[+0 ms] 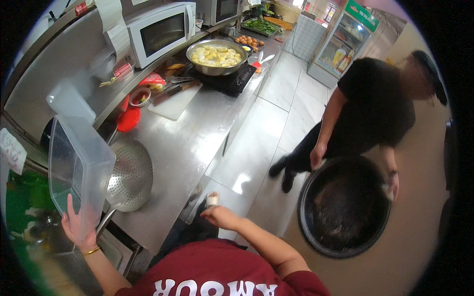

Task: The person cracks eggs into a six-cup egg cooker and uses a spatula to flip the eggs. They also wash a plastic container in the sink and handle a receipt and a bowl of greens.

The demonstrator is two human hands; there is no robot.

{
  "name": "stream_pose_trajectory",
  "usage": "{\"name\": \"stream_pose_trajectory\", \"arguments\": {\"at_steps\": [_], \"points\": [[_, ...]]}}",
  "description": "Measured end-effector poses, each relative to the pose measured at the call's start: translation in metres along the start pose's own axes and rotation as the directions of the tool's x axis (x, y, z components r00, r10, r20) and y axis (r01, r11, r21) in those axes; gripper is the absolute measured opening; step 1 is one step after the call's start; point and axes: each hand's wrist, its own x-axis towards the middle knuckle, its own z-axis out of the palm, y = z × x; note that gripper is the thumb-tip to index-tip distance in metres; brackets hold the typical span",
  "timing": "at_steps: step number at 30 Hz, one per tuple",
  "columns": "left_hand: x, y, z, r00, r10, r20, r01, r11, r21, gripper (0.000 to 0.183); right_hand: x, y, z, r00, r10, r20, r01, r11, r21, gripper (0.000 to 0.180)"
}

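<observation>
My left hand supports a clear plastic food container, tilted on its side, with the fingers spread against its lower end. Behind and beside it, a perforated metal strainer lies on the steel counter. In front of my body, my right hand hangs over the floor by the counter's edge, its fingers curled; whether they hold anything small cannot be told. A red lid or bowl and a white cutting board with a knife lie farther up the counter.
A person in black stands at the right, holding a large dark round pan. A steel basin of food sits on an induction cooker. A white microwave stands on the shelf, and a glass-door fridge at the back.
</observation>
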Motion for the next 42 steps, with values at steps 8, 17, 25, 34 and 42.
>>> {"name": "stream_pose_trajectory", "arguments": {"at_steps": [8, 17, 25, 34, 42], "points": [[0.169, -0.096, 0.054, 0.953, 0.107, -0.282, -0.151, 0.979, -0.137, 0.068, 0.05, 0.165, -0.225, 0.816, 0.336, -0.47, -0.28, 0.942, 0.187, 0.024], [0.324, -0.193, 0.132, 0.991, -0.016, -0.134, -0.005, 0.988, -0.156, 0.064, 0.027, 0.395, -0.314, 0.426, 0.691, -0.584, -0.177, 0.696, 0.696, 0.019], [0.368, -0.232, 0.187, 0.961, 0.238, -0.14, -0.242, 0.97, -0.013, 0.074, 0.034, 0.527, -0.384, 0.395, 0.91, -0.127, -0.668, 0.379, 0.64, 0.016], [0.337, -0.352, 0.238, 0.483, 0.515, -0.708, -0.499, 0.826, 0.261, 0.063, 0.183, 0.678, -0.583, 0.712, 0.669, 0.214, -0.702, 0.687, 0.188, 0.021], [0.317, -0.471, 0.27, -0.042, 0.267, -0.963, -0.464, 0.848, 0.256, 0.048, 0.218, 0.685, -0.691, 0.723, 0.237, 0.649, 0.001, 0.939, -0.344, 0.02]]}}
